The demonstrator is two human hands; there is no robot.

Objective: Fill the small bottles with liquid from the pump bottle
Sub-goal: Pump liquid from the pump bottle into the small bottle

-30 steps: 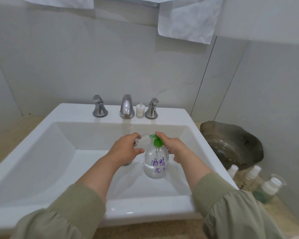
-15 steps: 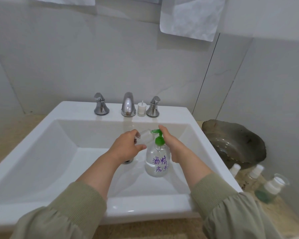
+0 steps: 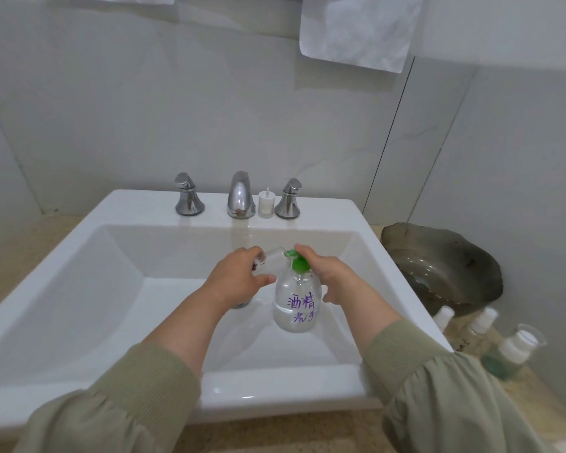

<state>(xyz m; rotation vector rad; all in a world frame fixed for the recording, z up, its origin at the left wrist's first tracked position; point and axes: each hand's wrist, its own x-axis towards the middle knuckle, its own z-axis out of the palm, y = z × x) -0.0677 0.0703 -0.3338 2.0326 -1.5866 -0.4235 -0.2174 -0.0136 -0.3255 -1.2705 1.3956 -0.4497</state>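
A clear pump bottle (image 3: 296, 302) with a green pump head (image 3: 297, 261) and purple writing stands inside the white sink (image 3: 118, 289). My right hand (image 3: 327, 273) lies over the pump head, its index finger on top and the other fingers beside the bottle's neck. My left hand (image 3: 236, 277) holds a small clear bottle (image 3: 272, 256) tilted, its mouth at the green nozzle. Three small bottles stand on the counter at the right: one white-capped (image 3: 442, 317), another (image 3: 481, 323), and one with green liquid (image 3: 508, 354).
A chrome faucet (image 3: 240, 196) with two handles (image 3: 187, 199) (image 3: 288, 199) sits at the sink's back, a small white cap (image 3: 266, 204) between faucet and right handle. A dark glass bowl (image 3: 445, 266) stands right of the sink. The drain (image 3: 242, 304) peeks under my left wrist.
Both hands keep their hold at the pump head and small bottle; the view has shifted slightly. No clear movement of the bottles.
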